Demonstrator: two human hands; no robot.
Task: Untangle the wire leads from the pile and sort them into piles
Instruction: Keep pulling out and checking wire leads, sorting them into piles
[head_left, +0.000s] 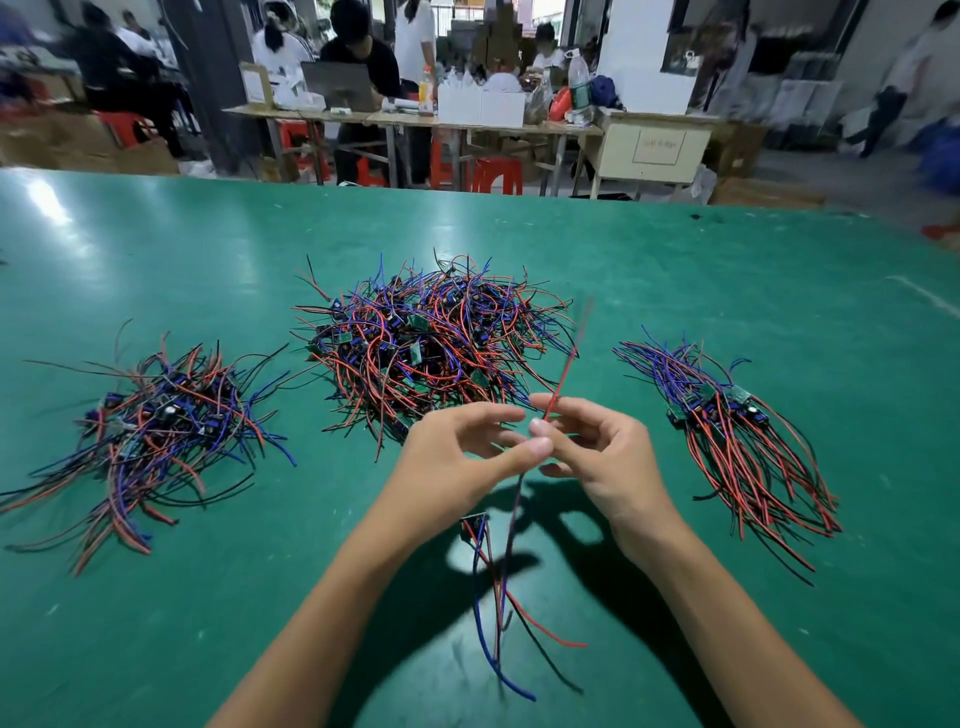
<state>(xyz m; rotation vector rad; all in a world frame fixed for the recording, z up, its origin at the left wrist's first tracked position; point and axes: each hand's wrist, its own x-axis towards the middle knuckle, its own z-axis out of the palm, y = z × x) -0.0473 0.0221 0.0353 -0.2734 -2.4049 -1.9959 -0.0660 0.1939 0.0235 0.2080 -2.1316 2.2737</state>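
A big tangled pile (431, 338) of red, blue and black wire leads with small green boards lies at the middle of the green table (208, 260). A looser pile (156, 426) lies to the left, and a neater fanned pile (727, 431) to the right. Both hands are raised in front of the big pile. My right hand (602, 457) pinches a red lead (563, 382) that points up and away. My left hand (467, 452) pinches the same bundle with thumb and finger. Below the hands hangs a small board (474, 525) with red, blue and black leads (498, 613) trailing toward me.
The table's far edge (467, 192) runs across the view. Beyond it stand wooden benches, red stools, cartons and several seated or standing people. A white streak (930, 296) marks the table at the far right.
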